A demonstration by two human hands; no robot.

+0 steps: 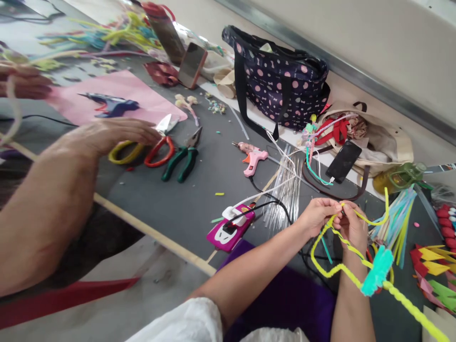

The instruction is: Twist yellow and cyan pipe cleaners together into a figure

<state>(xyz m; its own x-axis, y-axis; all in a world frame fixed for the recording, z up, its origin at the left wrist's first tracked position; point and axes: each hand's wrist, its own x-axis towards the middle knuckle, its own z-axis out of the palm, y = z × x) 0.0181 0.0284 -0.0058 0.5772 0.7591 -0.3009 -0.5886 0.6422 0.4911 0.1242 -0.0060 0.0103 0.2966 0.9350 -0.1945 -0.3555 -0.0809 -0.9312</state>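
— At the craft table: where is the yellow pipe cleaner [351, 249]?

— Pinched between both hands, just right of the magenta phone [231, 230]. The left hand [317, 216] and right hand [352, 227] meet at its upper end, fingertips clamped on it.

— Which way does it run?

— Down and rightward from the grip, past a teal tuft [378, 270]. Both hands are equally near.

— Containers?

— Beyond the phone, a dotted bag [281, 80], contents unclear; a beige tote [384, 137] holding red straps. A co-worker's hand [117, 135] rests on scissors [142, 149].

Pink glue gun [252, 158], green pliers [181, 159], polka-dot bag [281, 76] on grey table [171, 199].
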